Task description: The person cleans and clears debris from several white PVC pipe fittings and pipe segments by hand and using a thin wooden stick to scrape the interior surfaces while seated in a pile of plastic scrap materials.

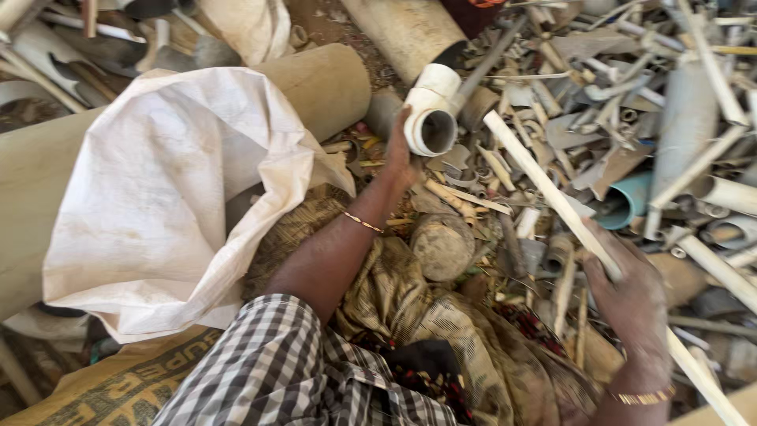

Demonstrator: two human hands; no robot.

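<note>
Well, at nine o'clock my big white woven plastic sack [165, 197] gapes, contents hidden, perhaps empty. My left hand [400, 154] grips a white plastic pipe elbow [430, 118] at twelve; my right hand [631, 296] clasps a long pale plastic strip [544, 185] at three, over heaped scrap pipes [678, 118].
</note>
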